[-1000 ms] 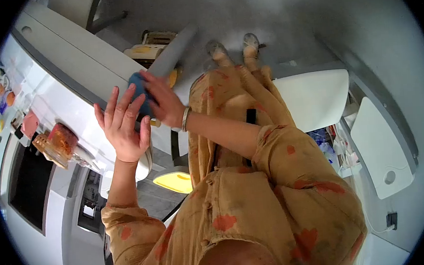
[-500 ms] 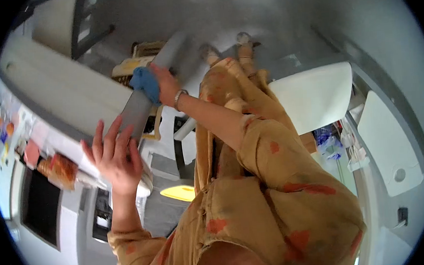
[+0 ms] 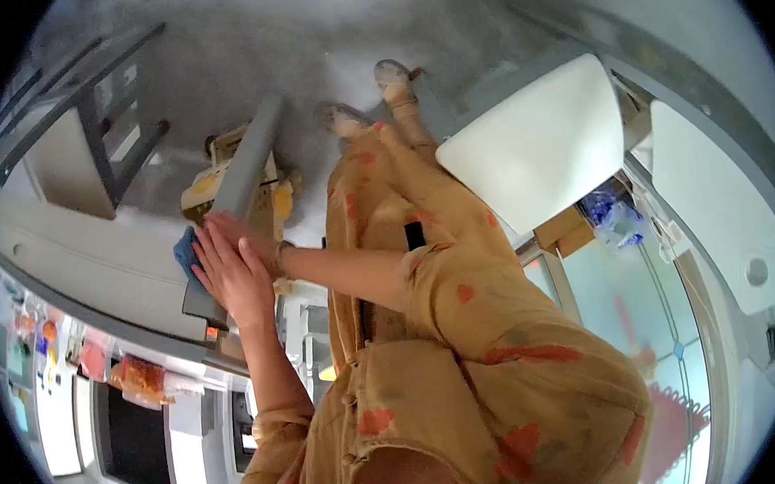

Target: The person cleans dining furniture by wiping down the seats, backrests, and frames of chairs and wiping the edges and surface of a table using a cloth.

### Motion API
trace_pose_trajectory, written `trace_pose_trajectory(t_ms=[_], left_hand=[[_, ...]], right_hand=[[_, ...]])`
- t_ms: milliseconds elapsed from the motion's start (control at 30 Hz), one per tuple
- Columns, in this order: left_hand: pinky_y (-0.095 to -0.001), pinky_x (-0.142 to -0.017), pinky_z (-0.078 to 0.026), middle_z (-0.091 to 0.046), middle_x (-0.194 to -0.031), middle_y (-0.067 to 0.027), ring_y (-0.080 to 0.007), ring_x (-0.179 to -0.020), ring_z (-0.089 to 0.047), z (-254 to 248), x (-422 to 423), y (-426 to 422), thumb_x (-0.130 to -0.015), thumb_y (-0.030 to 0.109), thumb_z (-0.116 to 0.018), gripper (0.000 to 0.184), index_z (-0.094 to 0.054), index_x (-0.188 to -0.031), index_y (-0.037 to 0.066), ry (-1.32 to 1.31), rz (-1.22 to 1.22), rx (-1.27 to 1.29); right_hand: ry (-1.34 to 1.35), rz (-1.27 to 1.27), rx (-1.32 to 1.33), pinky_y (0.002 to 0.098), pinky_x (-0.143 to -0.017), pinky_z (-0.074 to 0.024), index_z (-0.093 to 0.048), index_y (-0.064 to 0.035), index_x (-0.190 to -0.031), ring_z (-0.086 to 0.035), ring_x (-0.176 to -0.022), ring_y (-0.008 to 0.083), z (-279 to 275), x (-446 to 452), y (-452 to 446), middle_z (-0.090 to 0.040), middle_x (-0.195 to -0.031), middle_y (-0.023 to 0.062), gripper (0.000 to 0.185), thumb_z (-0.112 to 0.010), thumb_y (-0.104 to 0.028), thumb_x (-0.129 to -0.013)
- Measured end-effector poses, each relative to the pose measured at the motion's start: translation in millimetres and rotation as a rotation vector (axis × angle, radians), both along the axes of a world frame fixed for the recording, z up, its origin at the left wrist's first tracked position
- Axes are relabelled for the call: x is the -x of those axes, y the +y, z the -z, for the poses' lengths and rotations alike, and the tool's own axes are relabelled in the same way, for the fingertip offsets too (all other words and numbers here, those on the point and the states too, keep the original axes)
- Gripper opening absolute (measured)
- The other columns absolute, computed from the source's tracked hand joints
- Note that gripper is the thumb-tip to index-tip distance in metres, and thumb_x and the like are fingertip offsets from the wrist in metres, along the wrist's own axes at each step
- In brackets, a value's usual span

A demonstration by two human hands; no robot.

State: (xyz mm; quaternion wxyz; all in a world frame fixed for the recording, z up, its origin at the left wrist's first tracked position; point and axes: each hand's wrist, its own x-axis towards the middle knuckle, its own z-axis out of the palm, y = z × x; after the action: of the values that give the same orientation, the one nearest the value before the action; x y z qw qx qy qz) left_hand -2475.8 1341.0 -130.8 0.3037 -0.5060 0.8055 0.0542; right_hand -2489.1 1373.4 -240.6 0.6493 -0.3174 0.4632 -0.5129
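Observation:
A crumpled blue cloth (image 3: 187,254) lies against a long grey board (image 3: 253,148), showing just beyond my left fingertips. My left hand (image 3: 234,273) has its fingers stretched out and overlaps my other hand close to the cloth. Reaching across from the right, my right hand (image 3: 243,237) is blurred by motion, its fingers mostly hidden behind the left ones. It is at the cloth and appears to keep hold of it over the board. Whether my left fingers touch the cloth I cannot tell.
A pale panel (image 3: 95,251) runs along the left, with dark metal bars (image 3: 94,82) above it. A cream slotted container (image 3: 202,191) sits on the floor past the board. At right are a white chair seat (image 3: 537,144), a second white panel (image 3: 700,205) and a plastic bag (image 3: 617,223).
My right hand and the blue cloth have moved down-left along the grey board. My left hand has come over to meet the right one. The whole view has shifted.

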Motion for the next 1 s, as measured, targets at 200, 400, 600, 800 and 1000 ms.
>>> trace_pose_trajectory(t_ms=[200, 400, 600, 800, 1000], left_hand=[[-0.0516, -0.109, -0.016, -0.032, -0.146, -0.0113, -0.0295, -0.136, -0.026, -10, 16, 7, -0.088, 0.030, -0.052, 0.053, -0.041, -0.136, 0.012, -0.508, 0.177, -0.269], [-0.0553, -0.108, -0.013, -0.032, -0.146, -0.0079, -0.0334, -0.136, -0.023, -3, 27, 13, -0.090, 0.033, -0.047, 0.049, -0.044, -0.135, 0.015, -0.539, 0.273, -0.262], [-0.0635, -0.104, -0.016, -0.022, -0.151, -0.0064, -0.0422, -0.135, -0.022, 60, 12, 12, -0.089, 0.030, -0.046, 0.056, -0.033, -0.143, 0.021, -0.684, 0.440, -0.295], [-0.0654, -0.099, -0.023, -0.017, -0.153, -0.0051, -0.0444, -0.134, -0.022, 171, 25, -4, -0.084, 0.033, -0.057, 0.068, -0.028, -0.145, 0.023, -0.725, 0.459, -0.420], [-0.0637, -0.097, -0.029, -0.019, -0.152, -0.0051, -0.0443, -0.133, -0.024, 316, 11, -14, -0.084, 0.032, -0.059, 0.068, -0.028, -0.145, 0.024, -0.650, 0.501, -0.475]], right_hand=[[0.034, -0.022, 0.054, 0.0380, -0.111, -0.0233, -0.026, -0.0024, -0.141, -0.022, -0.137, 0.0337, 14, 11, 53, -0.017, -0.150, 0.0162, 0.075, -0.061, -0.001, -0.075], [-0.200, 0.063, -0.231, 0.0355, -0.110, -0.0268, -0.020, -0.0043, -0.144, -0.018, -0.139, 0.0310, 1, 11, 72, -0.008, -0.153, 0.0145, 0.077, -0.057, 0.004, -0.077], [-0.143, 0.057, -0.357, 0.0403, -0.099, -0.0391, -0.045, -0.0042, -0.128, -0.048, -0.116, 0.0350, 54, 42, 90, -0.049, -0.126, 0.0183, 0.042, -0.053, -0.012, -0.087], [-0.163, 0.133, -0.378, 0.0348, -0.086, -0.0462, -0.054, -0.0027, -0.115, -0.058, -0.099, 0.0250, 108, 57, 93, -0.059, -0.110, 0.0126, 0.027, -0.054, -0.010, -0.089], [-0.238, 0.371, -0.486, 0.0317, -0.080, -0.0483, -0.053, -0.0014, -0.112, -0.059, -0.095, 0.0204, 160, 99, 100, -0.058, -0.106, 0.0111, 0.022, -0.052, -0.012, -0.092]])
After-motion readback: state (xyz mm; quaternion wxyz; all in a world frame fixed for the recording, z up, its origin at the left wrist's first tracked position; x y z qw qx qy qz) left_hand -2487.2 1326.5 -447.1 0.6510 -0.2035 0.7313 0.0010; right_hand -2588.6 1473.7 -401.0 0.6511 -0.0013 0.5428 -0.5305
